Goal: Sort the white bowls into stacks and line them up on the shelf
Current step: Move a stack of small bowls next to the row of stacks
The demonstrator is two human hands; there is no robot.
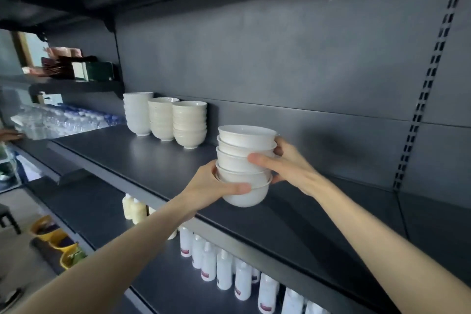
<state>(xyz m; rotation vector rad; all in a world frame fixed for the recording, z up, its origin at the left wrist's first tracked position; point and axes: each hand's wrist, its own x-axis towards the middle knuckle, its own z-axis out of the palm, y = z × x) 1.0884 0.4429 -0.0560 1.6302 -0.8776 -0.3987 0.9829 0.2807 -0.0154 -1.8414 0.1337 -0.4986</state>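
Obs: the held stack of about six glossy white ceramic bowls (237, 164) is near frame centre, over the front part of the dark grey flat shelf (305, 224). I cannot tell whether its foot touches the board or hangs just above it. The left hand (216, 186) grips low, at 7 o'clock of the stack, with the thumb laid across the bottom bowl and the fingers hidden behind. The right hand (290, 166) grips at 3 o'clock, thumb pressed on the middle bowls and fingers curled round the far side near the upper rims. Three standing stacks of white and cream bowls (163, 118) form a row at 10 o'clock against the back panel. White plastic bottles (224, 275) fill the lower shelf at 6 o'clock, and wrapped clear water bottles (63, 120) lie at 9 o'clock. Handling, judged: the stack is rigid and probably heavy for its size, the glaze is slick, and the rims would chip on a knock. The bowls nest loosely and the column looks slightly uneven, so the upper ones may shift. The best hold is one palm under the bottom bowl's foot to carry the weight and the other hand steadying the side at mid-height, never the top rim. The likely slot is just beside the right-most standing stack.
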